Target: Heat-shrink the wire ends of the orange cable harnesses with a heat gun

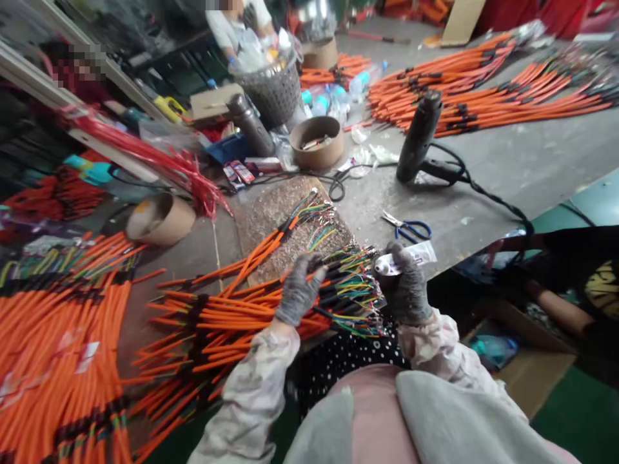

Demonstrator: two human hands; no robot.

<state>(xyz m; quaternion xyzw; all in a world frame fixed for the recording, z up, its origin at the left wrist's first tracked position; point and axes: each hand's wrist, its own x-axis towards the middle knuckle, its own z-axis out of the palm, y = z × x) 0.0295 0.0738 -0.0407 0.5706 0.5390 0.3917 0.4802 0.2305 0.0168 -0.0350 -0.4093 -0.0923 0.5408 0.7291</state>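
My left hand (300, 290), in a grey glove, lies over a bundle of orange cables (236, 322) with its fingers curled around a cable near the black sleeves. The part inside its grip is hidden. Fanned out to the right are the cables' thin coloured wires (355, 283), which end in small metal terminals. My right hand (409, 293), also gloved, is closed around a white squeeze tube (409, 259) just right of these wire ends. The tube's nozzle points left. Several cables reach onto a worn board (271, 206) beyond my hands.
Blue-handled scissors (411, 229) and a heat gun (420, 142) with its cord lie right of the board. Cardboard rings (316, 143) and a basket (271, 87) stand behind. More orange cables (62, 361) cover the left side. Other people are nearby; one arm (561, 306) shows at right.
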